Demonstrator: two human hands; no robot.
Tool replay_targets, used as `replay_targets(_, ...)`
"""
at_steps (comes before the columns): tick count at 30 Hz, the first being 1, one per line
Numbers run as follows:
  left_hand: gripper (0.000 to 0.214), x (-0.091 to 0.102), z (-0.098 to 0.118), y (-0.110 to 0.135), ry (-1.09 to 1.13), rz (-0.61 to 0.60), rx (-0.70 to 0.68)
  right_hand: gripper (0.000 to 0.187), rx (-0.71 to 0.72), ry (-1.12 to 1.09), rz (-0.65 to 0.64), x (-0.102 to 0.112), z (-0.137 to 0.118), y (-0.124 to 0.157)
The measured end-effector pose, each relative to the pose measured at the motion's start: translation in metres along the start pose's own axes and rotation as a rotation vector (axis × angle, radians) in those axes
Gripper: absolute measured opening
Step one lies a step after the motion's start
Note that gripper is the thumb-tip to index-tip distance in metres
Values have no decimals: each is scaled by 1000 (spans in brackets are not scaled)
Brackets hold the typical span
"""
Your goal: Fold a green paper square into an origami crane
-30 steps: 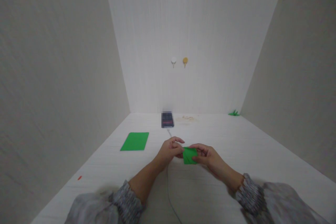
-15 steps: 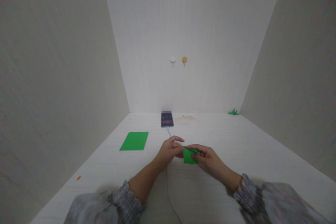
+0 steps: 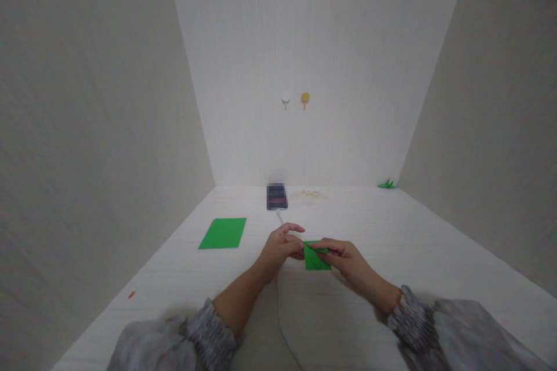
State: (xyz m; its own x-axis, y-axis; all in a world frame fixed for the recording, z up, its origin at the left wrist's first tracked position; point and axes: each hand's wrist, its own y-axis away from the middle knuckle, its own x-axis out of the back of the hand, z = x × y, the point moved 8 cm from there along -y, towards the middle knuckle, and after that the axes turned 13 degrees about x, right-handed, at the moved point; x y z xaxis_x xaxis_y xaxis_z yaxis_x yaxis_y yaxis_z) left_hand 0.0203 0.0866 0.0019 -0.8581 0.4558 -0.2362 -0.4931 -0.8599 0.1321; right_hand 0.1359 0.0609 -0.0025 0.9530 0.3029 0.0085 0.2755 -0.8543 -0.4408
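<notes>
Between my hands, over the white table, is a small folded piece of green paper (image 3: pixel 317 262) with crease lines across its front. My left hand (image 3: pixel 281 247) pinches its left edge between thumb and fingers, the index finger raised and a ring on one finger. From the other side my right hand (image 3: pixel 342 254) grips the upper right part of the paper, thumb in front and fingers along the top edge. The fingers partly hide the upper folds.
A flat green paper sheet (image 3: pixel 223 233) lies to the left. At the back wall are a phone-like device (image 3: pixel 277 196) with a cable (image 3: pixel 278 307) running toward me, and a folded green paper figure (image 3: pixel 386 184) on the right. An orange scrap (image 3: pixel 131 295) lies at the left edge.
The fingers of my right hand have shifted along the top of the folded paper, and more of its lower front now shows. My left hand stays almost in place.
</notes>
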Motion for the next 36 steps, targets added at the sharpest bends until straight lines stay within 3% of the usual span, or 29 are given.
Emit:
replay_targets(8,27,-3,4,3,-13,-37,-39,21,-3,33,-10,0,-3,1)
replay_targets(20,26,-4,2,2,-24,-9,15,23,-19,13,-12,-3,-4,0)
replay_targets(36,37,-1,-2,-1,-49,-2,17,19,-1,19,37,1,-3,1)
